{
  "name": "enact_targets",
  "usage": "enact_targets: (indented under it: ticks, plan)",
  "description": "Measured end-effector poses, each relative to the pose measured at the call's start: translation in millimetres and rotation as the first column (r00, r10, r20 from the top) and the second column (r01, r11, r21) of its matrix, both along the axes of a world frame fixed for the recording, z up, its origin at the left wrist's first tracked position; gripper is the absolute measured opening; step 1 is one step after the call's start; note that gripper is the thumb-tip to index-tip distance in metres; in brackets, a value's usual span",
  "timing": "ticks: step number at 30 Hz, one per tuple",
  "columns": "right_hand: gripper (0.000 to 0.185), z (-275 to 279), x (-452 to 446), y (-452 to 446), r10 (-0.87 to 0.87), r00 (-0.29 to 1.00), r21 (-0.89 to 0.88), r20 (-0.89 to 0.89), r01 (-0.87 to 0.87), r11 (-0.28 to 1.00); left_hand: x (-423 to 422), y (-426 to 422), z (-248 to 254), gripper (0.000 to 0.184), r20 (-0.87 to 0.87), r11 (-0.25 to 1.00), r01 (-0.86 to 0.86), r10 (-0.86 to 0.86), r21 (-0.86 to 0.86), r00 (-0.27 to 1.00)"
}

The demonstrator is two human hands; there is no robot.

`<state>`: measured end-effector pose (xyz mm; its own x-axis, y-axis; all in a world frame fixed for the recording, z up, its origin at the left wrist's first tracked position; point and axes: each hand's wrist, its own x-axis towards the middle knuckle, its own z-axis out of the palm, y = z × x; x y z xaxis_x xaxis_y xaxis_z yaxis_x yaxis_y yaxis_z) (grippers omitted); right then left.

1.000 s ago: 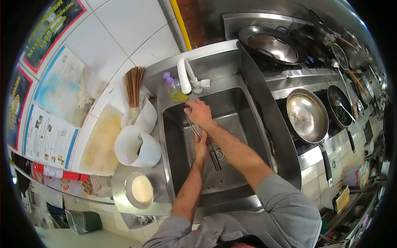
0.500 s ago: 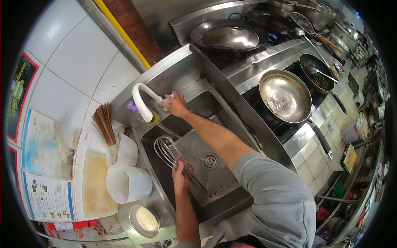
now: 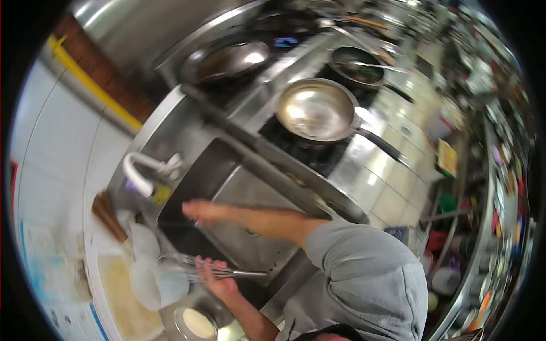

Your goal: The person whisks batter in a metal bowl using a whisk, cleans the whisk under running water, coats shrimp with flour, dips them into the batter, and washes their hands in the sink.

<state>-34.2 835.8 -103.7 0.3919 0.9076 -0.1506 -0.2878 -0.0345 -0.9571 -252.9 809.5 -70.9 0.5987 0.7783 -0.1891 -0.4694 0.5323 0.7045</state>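
Observation:
My left hand [image 3: 219, 278] is wrapped round the metal whisk [image 3: 242, 274] at the near left edge of the sink [image 3: 259, 199]. The whisk lies level, its wires toward the white containers [image 3: 170, 284] and its handle pointing right. Over the sink's left part is my right hand [image 3: 202, 211], blurred by motion, so its fingers are hard to make out. It is apart from the white tap [image 3: 136, 167]. A bowl of pale yellow contents [image 3: 198, 323] stands on the counter, below the containers.
A brush of brown bristles [image 3: 108, 216] stands in one container. Behind the tap's base is a yellow bottle [image 3: 161, 195]. Right of the sink, a steel pan [image 3: 318, 111], a smaller dark pan [image 3: 357, 65] and a wok [image 3: 227, 59] sit on the stove. Crowded shelves [image 3: 483, 227] line the far right.
My right hand has left the tap handle and come back over the sink. My left hand has carried the whisk leftward to the sink's edge. The view has swung to the right.

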Motion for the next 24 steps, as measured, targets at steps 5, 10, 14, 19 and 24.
enact_targets:
  ticks: [5, 10, 14, 19, 24]
  plan:
    - [0.050, 20.6, -95.9, -158.0, 0.353, 0.918, 0.013, 0.184, -0.361, 0.932, 19.4, 1.5, 42.0, 0.018, 0.065, 0.995, -0.051, 0.045, 0.090, 0.997]
    - [0.042, 84.6, -120.1, -250.9, 0.056, 0.831, -0.107, 0.554, 0.004, 0.994, 48.2, -72.8, 79.9, 0.035, 0.111, 0.967, 0.097, -0.127, 0.237, 0.986]
    - [0.036, 116.9, -107.2, -321.2, -0.269, 0.829, 0.016, 0.491, 0.300, 0.954, 63.5, -158.3, 124.4, 0.051, 0.058, 0.819, 0.307, -0.381, 0.485, 0.923]
    - [0.033, 165.4, -69.4, -463.4, -0.657, 0.525, 0.133, 0.540, 0.718, 0.683, 93.8, -260.7, 140.0, 0.055, 0.118, 0.665, 0.370, -0.568, 0.649, 0.814]
    - [0.020, 111.1, -14.9, -627.1, -0.852, 0.518, -0.109, 0.073, 0.854, 0.509, 165.6, -388.9, 137.7, 0.049, 0.117, 0.640, 0.526, -0.689, 0.560, 0.715]
